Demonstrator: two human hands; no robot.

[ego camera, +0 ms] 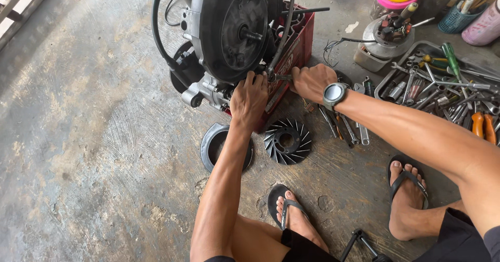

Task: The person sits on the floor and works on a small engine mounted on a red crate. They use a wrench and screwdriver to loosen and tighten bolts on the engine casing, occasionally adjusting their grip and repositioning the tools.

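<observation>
Concrete floor (94, 137), stained and scuffed

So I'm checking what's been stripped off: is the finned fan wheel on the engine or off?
Off. The fan wheel lies flat on the concrete floor, below the engine.

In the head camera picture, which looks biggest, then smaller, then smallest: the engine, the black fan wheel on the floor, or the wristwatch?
1. The engine, by far the biggest.
2. The black fan wheel, lying flat on the floor.
3. The wristwatch, the smallest.
All three sit at a similar distance from the camera, so the order seems safe.
</observation>
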